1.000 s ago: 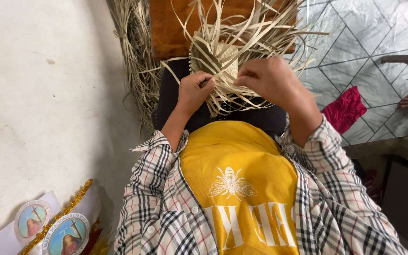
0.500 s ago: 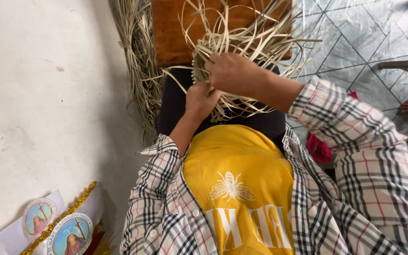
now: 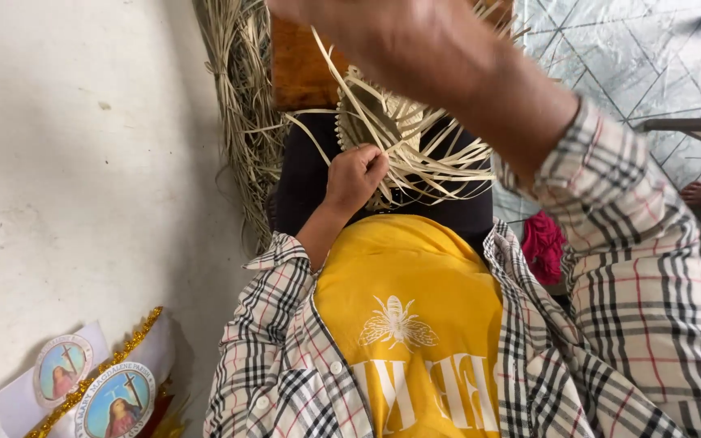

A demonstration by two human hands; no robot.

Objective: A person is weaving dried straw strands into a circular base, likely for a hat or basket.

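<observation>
Head view: left hand (image 3: 356, 173) fist-pinches strips of weave (image 3: 403, 134) on lap. Right hand (image 3: 415, 49) raised, blurred, fingers can't tell. Best keep pinch tight so loose strips don't slip.

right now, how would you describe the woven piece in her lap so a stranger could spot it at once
Start at the yellow shirt and go up to the dark lap. There the left hand holds a round, pale woven piece with loose strips fanning out. Unlike the straw bundle along the wall, it is tightly plaited.
</observation>
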